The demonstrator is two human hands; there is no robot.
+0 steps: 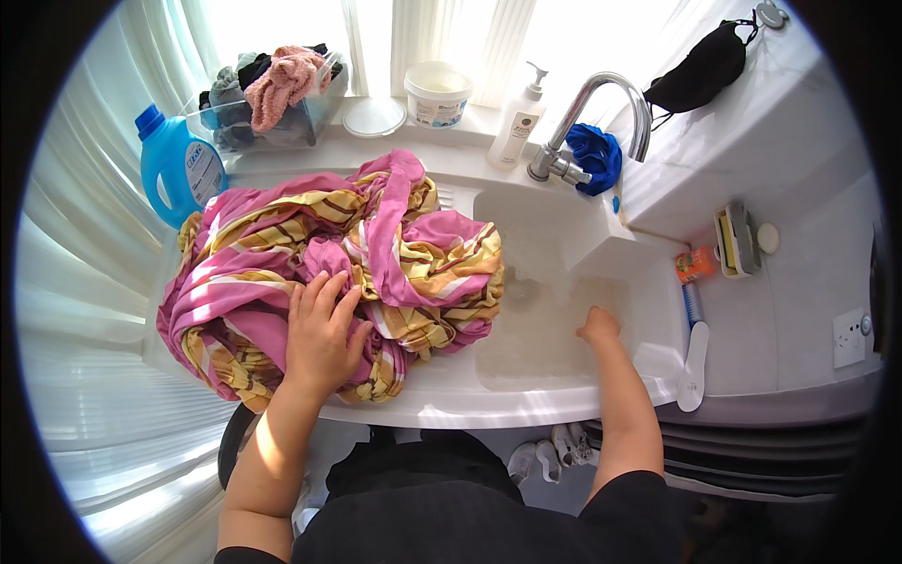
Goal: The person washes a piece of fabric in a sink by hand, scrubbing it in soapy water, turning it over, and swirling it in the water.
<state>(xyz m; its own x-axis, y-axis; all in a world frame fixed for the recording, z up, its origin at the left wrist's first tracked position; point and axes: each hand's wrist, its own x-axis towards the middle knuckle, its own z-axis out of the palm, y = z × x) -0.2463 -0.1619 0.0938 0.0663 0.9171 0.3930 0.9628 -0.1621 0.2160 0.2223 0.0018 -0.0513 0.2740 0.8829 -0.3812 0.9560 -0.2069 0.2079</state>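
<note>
A big bunched heap of pink, yellow and brown striped fabric (254, 226), perhaps bedding, lies on the left part of the white laundry sink (526, 414). My left hand (321, 334) rests palm down on the near side of the heap, its fingers spread and holding nothing. The right end of the heap hangs over the edge of the basin, which holds cloudy water (536, 329). In the right part of the basin, my right hand (598, 325) reaches down into this water. Its fingers are mostly hidden below the surface, so I cannot tell whether they hold anything.
Behind the heap stand a blue detergent bottle (178, 164), a clear bin (282, 141) of clothes, a white tub (438, 97) and a pump bottle (515, 127). A curved faucet (601, 89) rises behind the basin. A white-handled brush (693, 367) lies at the right rim.
</note>
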